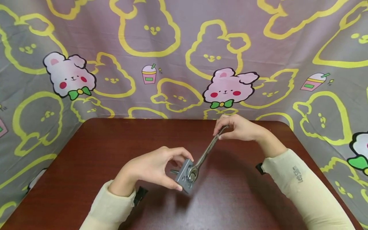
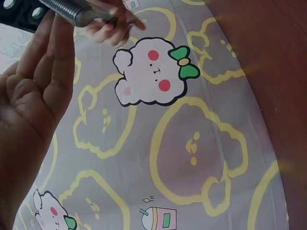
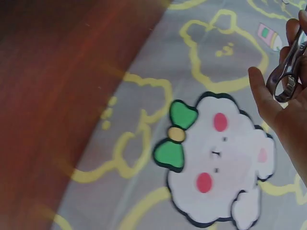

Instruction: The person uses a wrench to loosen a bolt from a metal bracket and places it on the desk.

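Observation:
My left hand point(image 1: 152, 166) grips a small grey plate point(image 1: 184, 175) with holes by its opposite edges, thumb below and fingers above. A bolt point(image 1: 192, 176) passes through the plate, its hex head facing right. The bolt's threaded shank point(image 2: 72, 10) sticks out on the palm side. Around the bolt head sits the ring end of a metal wrench point(image 1: 207, 150), its handle slanting up to the right. My right hand point(image 1: 240, 127) pinches the handle's far end between thumb and fingers. In the right wrist view the wrench's end point(image 3: 284, 86) lies against the right hand's fingers.
Both hands are above a dark reddish-brown table point(image 1: 115, 137). A grey cloth point(image 1: 178, 38) with yellow outlines and rabbit faces hangs behind the table and along both sides.

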A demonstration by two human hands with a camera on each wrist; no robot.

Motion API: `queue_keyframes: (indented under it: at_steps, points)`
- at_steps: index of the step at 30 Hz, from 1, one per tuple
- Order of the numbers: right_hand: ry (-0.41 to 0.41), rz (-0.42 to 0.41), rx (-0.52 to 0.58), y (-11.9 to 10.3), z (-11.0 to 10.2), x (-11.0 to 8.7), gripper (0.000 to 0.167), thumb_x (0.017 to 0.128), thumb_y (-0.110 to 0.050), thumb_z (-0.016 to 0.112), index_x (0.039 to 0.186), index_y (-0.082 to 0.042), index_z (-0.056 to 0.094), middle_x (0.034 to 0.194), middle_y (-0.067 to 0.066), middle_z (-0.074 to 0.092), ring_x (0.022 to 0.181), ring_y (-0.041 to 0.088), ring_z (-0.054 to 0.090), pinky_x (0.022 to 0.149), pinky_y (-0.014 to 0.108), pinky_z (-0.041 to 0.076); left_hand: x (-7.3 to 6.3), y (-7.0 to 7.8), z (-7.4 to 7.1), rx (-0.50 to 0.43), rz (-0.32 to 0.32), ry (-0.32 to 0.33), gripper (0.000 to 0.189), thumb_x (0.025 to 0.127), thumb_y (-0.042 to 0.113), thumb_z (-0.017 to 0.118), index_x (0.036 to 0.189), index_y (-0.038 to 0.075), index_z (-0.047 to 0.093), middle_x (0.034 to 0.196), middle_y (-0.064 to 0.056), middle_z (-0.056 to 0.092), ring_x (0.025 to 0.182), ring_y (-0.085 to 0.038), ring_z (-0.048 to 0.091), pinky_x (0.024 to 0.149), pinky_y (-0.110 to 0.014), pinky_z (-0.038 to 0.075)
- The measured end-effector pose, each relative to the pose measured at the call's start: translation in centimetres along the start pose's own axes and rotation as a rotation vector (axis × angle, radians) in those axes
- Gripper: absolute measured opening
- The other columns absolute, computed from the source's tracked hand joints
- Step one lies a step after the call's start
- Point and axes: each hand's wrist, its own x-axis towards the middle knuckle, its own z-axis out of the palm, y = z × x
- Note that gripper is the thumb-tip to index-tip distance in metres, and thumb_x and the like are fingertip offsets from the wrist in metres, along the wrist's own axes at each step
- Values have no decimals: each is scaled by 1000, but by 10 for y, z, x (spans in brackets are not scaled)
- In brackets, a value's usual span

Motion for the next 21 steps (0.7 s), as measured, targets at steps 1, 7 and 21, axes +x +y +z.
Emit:
queue_keyframes:
  at_steps: [1,7,21]
  points:
    - [-2,4,-25,-3,-2,1,18,82,-2,76,96,-14,77,95,-3,69,94,12,57,83,32,54,0,-1,1,1,-1,-5,59,74,16,86,123,11,53,105,0,75,93,-4,68,87,-26,58]
    - [5,-13,-143,-15,-10,3,24,82,-3,77,94,-24,76,94,-10,70,97,10,54,87,36,47,2,-4,2,0,-3,-8,59,73,15,86,123,11,54,106,0,75,95,-4,68,89,-26,57]
    - [262,16,-94,3,-19,-34,20,83,0,75,97,-13,74,95,0,66,95,6,54,75,18,50,-5,-7,1,36,-24,257,66,70,15,89,126,16,52,102,2,75,85,-9,67,78,-32,59]
